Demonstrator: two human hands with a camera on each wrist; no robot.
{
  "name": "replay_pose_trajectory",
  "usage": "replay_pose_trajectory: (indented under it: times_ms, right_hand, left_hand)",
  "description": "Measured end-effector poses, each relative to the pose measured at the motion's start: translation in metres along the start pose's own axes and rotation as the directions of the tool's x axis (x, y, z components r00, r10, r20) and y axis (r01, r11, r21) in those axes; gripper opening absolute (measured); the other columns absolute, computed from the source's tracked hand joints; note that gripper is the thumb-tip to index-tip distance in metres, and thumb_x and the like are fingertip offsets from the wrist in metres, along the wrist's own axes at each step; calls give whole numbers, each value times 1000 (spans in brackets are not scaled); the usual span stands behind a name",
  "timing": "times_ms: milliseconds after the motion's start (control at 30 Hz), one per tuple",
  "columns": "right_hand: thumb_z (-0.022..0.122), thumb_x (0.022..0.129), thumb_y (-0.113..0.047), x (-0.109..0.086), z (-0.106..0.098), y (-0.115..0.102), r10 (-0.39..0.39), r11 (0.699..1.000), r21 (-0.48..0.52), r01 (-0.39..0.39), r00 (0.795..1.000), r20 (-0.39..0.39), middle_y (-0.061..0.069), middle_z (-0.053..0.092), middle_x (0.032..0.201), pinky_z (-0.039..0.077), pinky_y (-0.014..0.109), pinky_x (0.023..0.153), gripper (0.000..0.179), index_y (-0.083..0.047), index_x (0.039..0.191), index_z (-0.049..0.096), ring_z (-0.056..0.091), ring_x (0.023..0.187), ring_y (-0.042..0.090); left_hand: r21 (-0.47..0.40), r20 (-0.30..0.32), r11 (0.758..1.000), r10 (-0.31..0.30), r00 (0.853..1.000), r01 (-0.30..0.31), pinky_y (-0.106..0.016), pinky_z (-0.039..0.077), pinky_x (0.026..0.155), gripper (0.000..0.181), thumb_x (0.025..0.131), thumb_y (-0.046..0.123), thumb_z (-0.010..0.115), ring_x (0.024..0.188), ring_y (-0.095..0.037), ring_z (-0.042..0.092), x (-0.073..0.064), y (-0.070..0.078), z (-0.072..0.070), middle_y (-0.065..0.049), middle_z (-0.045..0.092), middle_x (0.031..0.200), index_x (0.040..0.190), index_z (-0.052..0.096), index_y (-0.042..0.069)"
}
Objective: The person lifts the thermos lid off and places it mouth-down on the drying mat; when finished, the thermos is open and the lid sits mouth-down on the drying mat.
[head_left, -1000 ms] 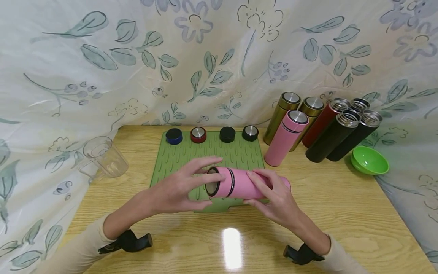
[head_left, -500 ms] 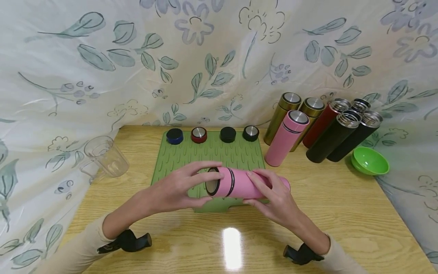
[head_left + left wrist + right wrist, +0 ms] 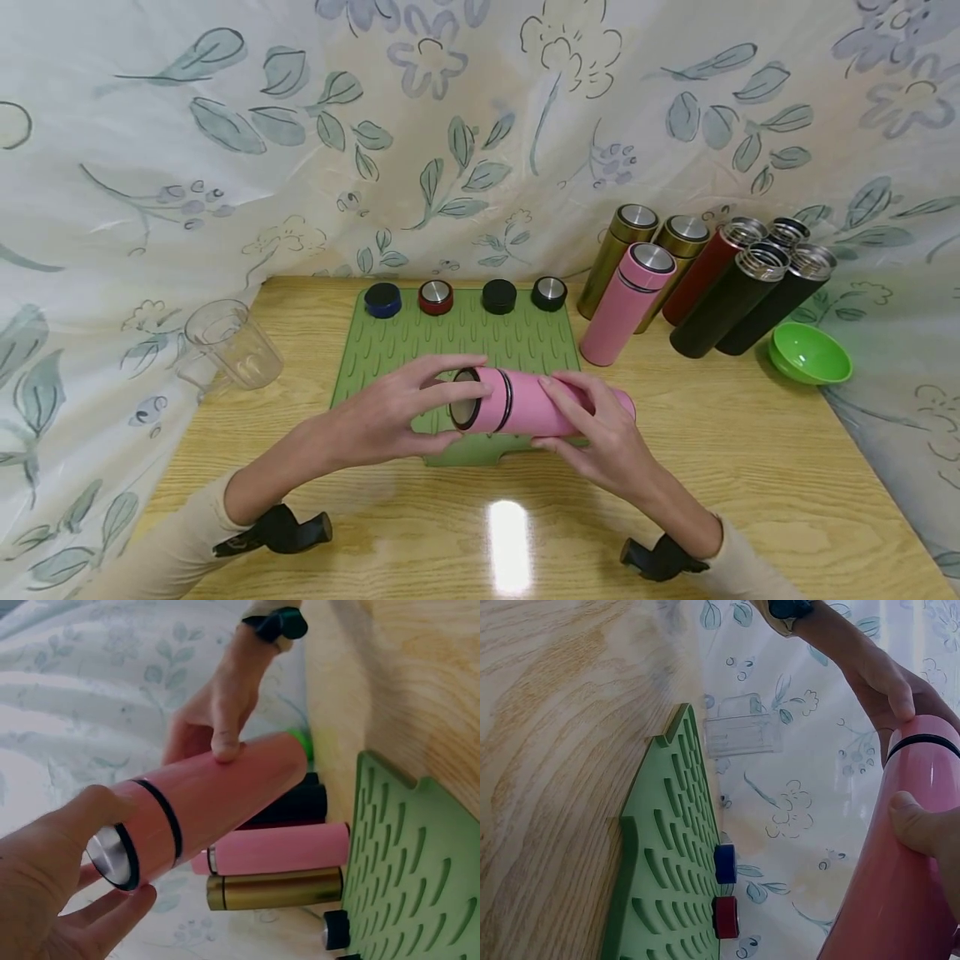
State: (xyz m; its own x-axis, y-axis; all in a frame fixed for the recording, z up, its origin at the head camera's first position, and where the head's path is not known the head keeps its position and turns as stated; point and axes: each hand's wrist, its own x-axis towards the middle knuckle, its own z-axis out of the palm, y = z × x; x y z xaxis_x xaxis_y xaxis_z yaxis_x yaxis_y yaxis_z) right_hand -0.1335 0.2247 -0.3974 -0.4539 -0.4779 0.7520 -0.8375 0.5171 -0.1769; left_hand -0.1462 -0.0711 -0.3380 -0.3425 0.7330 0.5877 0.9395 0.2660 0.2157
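Note:
A pink thermos flask (image 3: 536,403) is held lying sideways above the green mat (image 3: 408,337), its steel-topped lid end toward the left. My right hand (image 3: 603,429) grips its body, thumb below and fingers over the top in the head view. At the other end, my left hand (image 3: 397,408) has thumb and fingers curved round the lid (image 3: 146,836), touching its rim. A black ring separates lid from body. In the right wrist view the left thumb rests against the lid, while the remaining left fingers are mostly hidden.
Along the mat's back edge sit a blue lid (image 3: 382,300), a red lid (image 3: 436,297) and two black ones. Behind right stand another pink flask (image 3: 628,304), gold flasks (image 3: 617,254), and lidless red and black flasks (image 3: 731,300). A green bowl (image 3: 810,353) and clear jug (image 3: 238,346) flank them.
My left thumb and fingers have drawn in slightly round the lid. The flask and right hand stay almost still.

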Motion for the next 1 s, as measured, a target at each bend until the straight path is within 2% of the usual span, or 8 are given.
replay_pose_trajectory:
  times_ms: [267, 367, 500, 633, 733, 833, 1000]
  right_hand:
    - [60, 91, -50, 1, 0, 1, 2, 1000, -10, -2, 1000, 4, 22, 59, 119, 49, 32, 86, 58, -4, 127, 62, 58, 106, 28]
    - [59, 91, -50, 1, -1, 1, 7, 1000, -12, -7, 1000, 6, 22, 59, 119, 49, 32, 87, 59, -4, 127, 62, 58, 106, 28]
    - [59, 91, -50, 0, -1, 1, 7, 1000, -11, -7, 1000, 4, 22, 59, 119, 48, 32, 87, 58, -4, 127, 62, 58, 106, 28]
    - [59, 91, -50, 0, 0, 0, 4, 1000, -11, -4, 1000, 5, 22, 59, 119, 48, 32, 88, 58, -4, 127, 62, 57, 106, 28]
    - [59, 91, -50, 0, 1, 0, 6, 1000, -7, -6, 1000, 10, 22, 59, 119, 48, 32, 88, 58, -4, 127, 62, 57, 106, 28]
    - [60, 91, -50, 0, 1, 0, 12, 1000, -2, -12, 1000, 12, 22, 59, 119, 48, 30, 90, 59, -4, 128, 62, 57, 107, 28]
    - [59, 91, -50, -1, 1, 0, 19, 1000, -7, -19, 1000, 16, 21, 59, 120, 49, 30, 88, 59, -4, 128, 62, 57, 107, 28]
  left_hand:
    - [29, 3, 999, -21, 1000, 21, -17, 54, 77, 64, 76, 15, 79, 109, -17, 59, -1, 0, 1, -15, 47, 143, 134, 53, 16]
    - [34, 0, 999, -37, 999, 37, -18, 55, 77, 63, 78, 18, 79, 115, -19, 58, -2, 0, 2, -14, 48, 143, 135, 53, 15]
    - [14, 4, 998, -60, 998, 60, -23, 57, 85, 68, 79, 27, 79, 123, -23, 56, -2, 0, 3, -14, 46, 145, 139, 50, 15]
    - [9, 8, 999, -45, 999, 44, -21, 56, 83, 69, 78, 26, 80, 116, -19, 58, -2, 0, 4, -15, 44, 146, 139, 50, 15]
    - [16, -6, 1000, -26, 1000, 26, -19, 56, 83, 65, 77, 21, 80, 114, -18, 59, -2, -1, 4, -15, 48, 143, 136, 53, 15]
    - [0, -14, 999, -38, 999, 38, -20, 56, 83, 67, 76, 20, 81, 117, -20, 60, -3, -1, 5, -15, 48, 142, 136, 52, 14]
    - [-18, 1, 998, -52, 999, 52, -17, 55, 79, 71, 76, 21, 82, 110, -17, 61, -4, -2, 5, -17, 42, 146, 138, 49, 15]
